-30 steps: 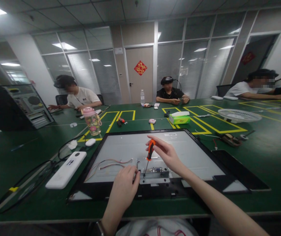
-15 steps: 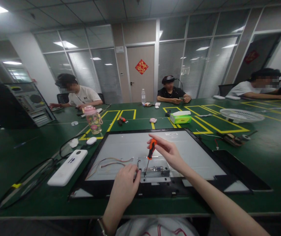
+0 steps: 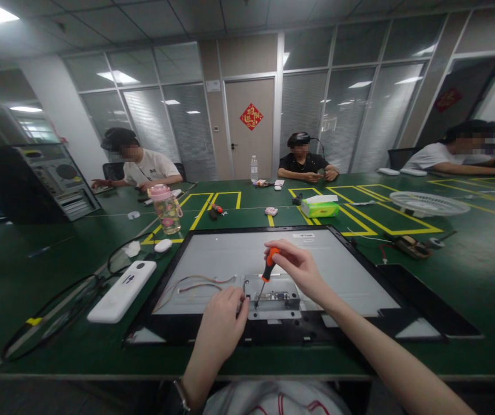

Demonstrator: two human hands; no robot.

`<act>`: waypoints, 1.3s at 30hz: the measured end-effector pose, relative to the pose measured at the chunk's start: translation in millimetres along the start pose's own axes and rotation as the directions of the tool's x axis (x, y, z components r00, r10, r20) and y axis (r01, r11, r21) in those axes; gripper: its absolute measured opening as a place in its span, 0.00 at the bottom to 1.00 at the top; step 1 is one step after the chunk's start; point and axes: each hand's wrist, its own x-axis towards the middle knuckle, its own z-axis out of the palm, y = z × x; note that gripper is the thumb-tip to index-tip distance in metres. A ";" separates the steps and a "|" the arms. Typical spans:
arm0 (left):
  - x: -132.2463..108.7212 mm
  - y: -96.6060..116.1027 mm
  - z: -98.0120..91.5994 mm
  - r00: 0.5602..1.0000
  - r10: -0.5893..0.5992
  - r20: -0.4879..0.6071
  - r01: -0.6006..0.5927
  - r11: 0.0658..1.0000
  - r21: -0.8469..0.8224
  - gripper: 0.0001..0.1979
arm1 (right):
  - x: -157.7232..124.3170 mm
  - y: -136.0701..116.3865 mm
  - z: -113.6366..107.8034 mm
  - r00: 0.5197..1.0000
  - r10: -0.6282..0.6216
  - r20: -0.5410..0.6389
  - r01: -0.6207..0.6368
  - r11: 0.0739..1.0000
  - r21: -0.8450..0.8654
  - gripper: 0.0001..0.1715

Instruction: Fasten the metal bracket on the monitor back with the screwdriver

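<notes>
A flat monitor panel lies face down on the green table, grey back up inside a black frame. My right hand is closed round the orange handle of a small screwdriver. The tool stands nearly upright with its tip on the metal board cover near the panel's front edge. My left hand rests at the cover's left corner, fingers curled and pinched beside the tip. What those fingers hold is hidden. Thin coloured wires run left from the cover.
A white oblong device and black cables lie left of the panel. Behind stand a pink-lidded bottle, a tissue box and a white fan grille. A computer case stands far left. Several people sit around the table.
The screwdriver has sunk a little toward the cover, with my right hand lower over it. My left hand stays at the cover's corner. The view has shifted slightly.
</notes>
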 end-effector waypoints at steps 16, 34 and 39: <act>-0.4 -0.1 -1.1 1.000 0.003 0.002 -0.003 1.000 0.014 0.11 | -0.3 -2.1 -0.7 0.999 -0.014 0.039 0.018 0.996 -0.092 0.15; 0.9 1.5 -3.6 1.000 0.009 0.000 -0.009 1.000 0.012 0.11 | -1.7 -2.9 1.9 0.990 0.037 0.138 -0.040 0.999 0.023 0.21; 0.4 0.3 -2.0 1.000 0.010 -0.006 -0.010 1.000 0.001 0.11 | -1.7 -4.6 2.9 0.999 -0.034 0.039 0.039 0.992 -0.124 0.14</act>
